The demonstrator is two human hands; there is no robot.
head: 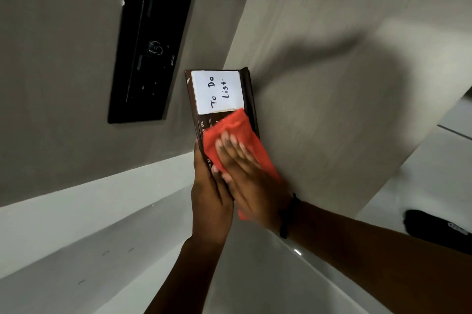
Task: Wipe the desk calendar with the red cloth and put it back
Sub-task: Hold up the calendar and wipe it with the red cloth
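The left hand (208, 193) grips the one desk calendar (222, 109) by its near end, held up off the surface (332, 84), while the right hand (245, 173) lies flat, pressing the single red cloth (229, 132) against its face. Best to keep a firm hold and sweep outward past the fingertips toward the one white "To Do List" note (217, 91), pressing lightly there.
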